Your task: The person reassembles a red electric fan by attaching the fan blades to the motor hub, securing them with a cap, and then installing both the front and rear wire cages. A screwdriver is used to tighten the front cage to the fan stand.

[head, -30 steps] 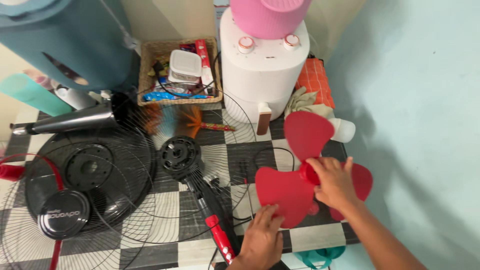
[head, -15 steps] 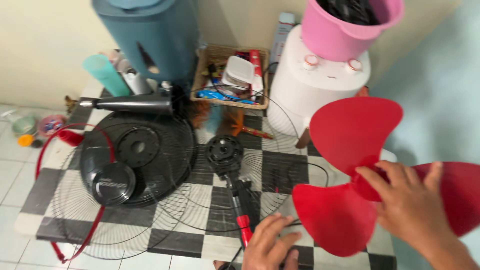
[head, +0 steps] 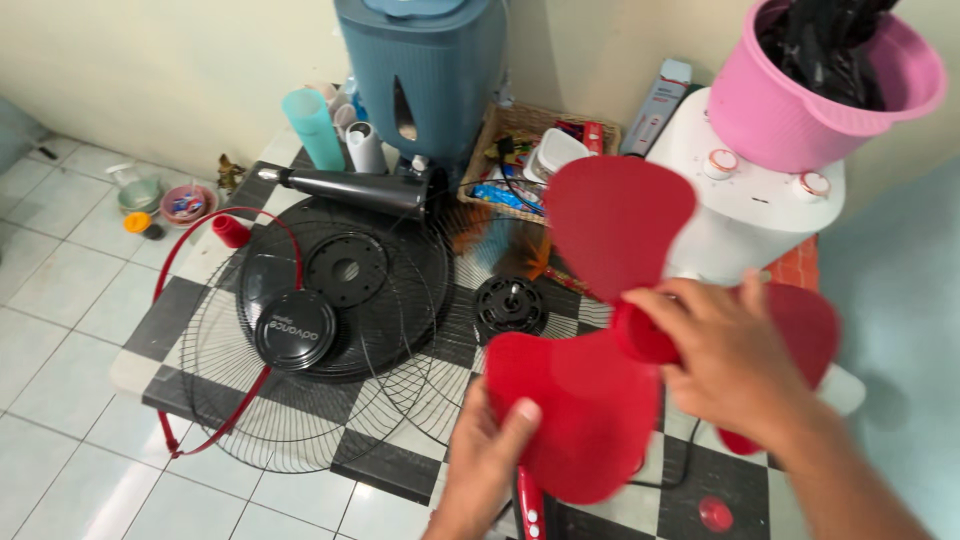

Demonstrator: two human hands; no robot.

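The light is bright and soft all over, with no dark corners. The red fan blade [head: 590, 400] and the right hand [head: 725, 365] near the lower middle look a bit blurry. Small soft shadows sit under the wire fan guard [head: 300, 400] at lower left. The white appliance [head: 750, 205] at upper right shines a little.

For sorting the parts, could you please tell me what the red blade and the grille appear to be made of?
Red blade: probably moulded plastic, smooth and matt, with thin curved lobes of even colour.
Grille: likely metal wire, thin dark spokes and rings, with a red rim.
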